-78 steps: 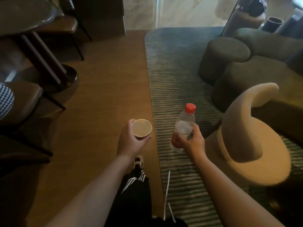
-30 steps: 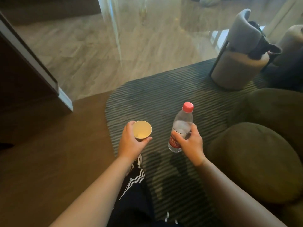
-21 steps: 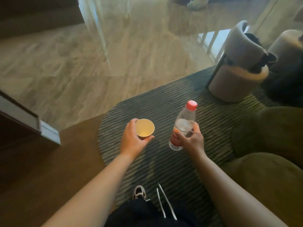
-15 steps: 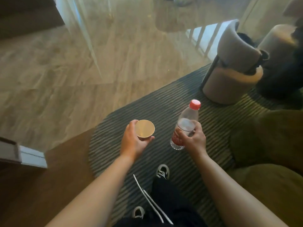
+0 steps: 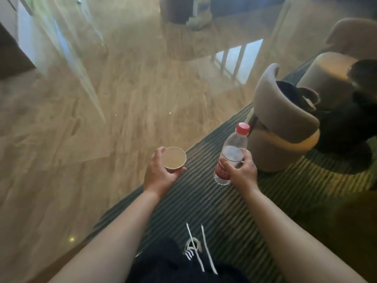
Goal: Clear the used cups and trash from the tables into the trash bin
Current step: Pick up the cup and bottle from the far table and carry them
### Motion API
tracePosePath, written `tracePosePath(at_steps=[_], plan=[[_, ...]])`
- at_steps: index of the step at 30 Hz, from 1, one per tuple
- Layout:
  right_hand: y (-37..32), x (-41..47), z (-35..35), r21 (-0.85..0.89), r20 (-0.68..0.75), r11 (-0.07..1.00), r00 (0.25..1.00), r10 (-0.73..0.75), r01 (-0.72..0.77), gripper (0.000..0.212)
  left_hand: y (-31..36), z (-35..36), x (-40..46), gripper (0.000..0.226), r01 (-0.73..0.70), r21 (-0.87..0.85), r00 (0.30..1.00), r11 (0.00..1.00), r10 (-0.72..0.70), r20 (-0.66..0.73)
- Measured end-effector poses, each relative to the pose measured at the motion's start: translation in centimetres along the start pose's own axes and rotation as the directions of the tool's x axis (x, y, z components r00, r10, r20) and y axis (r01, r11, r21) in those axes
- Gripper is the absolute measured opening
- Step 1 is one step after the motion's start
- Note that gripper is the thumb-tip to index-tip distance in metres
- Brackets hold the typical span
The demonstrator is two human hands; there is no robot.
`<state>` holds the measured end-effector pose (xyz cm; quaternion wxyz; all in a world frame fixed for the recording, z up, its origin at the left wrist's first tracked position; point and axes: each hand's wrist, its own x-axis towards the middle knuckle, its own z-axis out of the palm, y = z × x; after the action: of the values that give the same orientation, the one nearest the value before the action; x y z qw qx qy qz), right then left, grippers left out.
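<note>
Cup wall mostly hidden behind the left hand (image 5: 158, 174), only the paper cup (image 5: 174, 160)'s rim and inside showing. The bottle (image 5: 230, 155)'s label is half covered by the right hand (image 5: 241, 173), print too small to read. Far right, a beige armchair (image 5: 344, 35) runs off the edge. Far top, someone's shoe (image 5: 199, 18) is blurred and cropped. Both forearms leave the near edge.

Floor (image 5: 126, 111): glossy pale wood-look boards. Lying on it: one dark green striped rug (image 5: 204, 201). Standing on the rug: one round grey and beige chair (image 5: 283, 127), with dark stuff in its seat.
</note>
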<state>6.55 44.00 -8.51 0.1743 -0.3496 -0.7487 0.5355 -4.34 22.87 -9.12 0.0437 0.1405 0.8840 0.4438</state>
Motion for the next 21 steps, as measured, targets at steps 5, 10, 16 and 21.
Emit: tracePosePath(at_steps=[5, 10, 16, 21], plan=[[-3.7, 12.6, 1.3, 0.054, -0.041, 0.998, 0.999, 0.021, -0.019, 0.055, 2.7, 4.3, 13.6, 0.083, -0.044, -0.002, 0.999, 0.999, 0.044, 0.018], [-4.8, 26.4, 4.4, 0.066, -0.087, 0.996, 0.994, 0.066, -0.060, 0.062, 3.6, 9.6, 28.5, 0.083, -0.088, -0.030, 0.992, 0.996, 0.090, 0.083], [-8.0, 44.8, 8.6, 0.039, -0.186, 0.995, 0.978, 0.095, -0.090, 0.062, 5.6, 14.3, 48.9, 0.081, -0.173, -0.042, 0.967, 0.984, 0.177, 0.184], [-11.1, 56.5, 9.3, 0.057, -0.254, 0.988, 0.955, 0.151, -0.141, 0.062, 9.0, 17.1, 63.2, 0.080, -0.203, -0.044, 0.947, 0.978, 0.207, 0.247]])
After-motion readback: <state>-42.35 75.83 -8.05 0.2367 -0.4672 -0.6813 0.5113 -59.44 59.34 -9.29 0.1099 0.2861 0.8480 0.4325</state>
